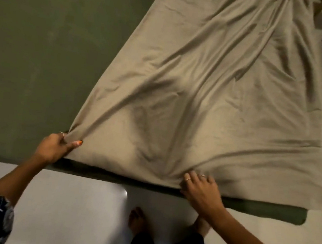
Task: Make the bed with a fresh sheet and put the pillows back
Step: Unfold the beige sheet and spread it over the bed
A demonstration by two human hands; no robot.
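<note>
— Pale floor is seen below the green mattress, of which only the right part is covered by the tan sheet.

— What could go wrong?

— Were one side pulled harder, the sheet could be dragged askew and the left side left bare.

— And the grip?

— A near corner is pinched shut in the left hand; the near hem is bunched under the right hand, whose fingers are curled on it.

Wrinkled tan sheet half covers green mattress
</note>
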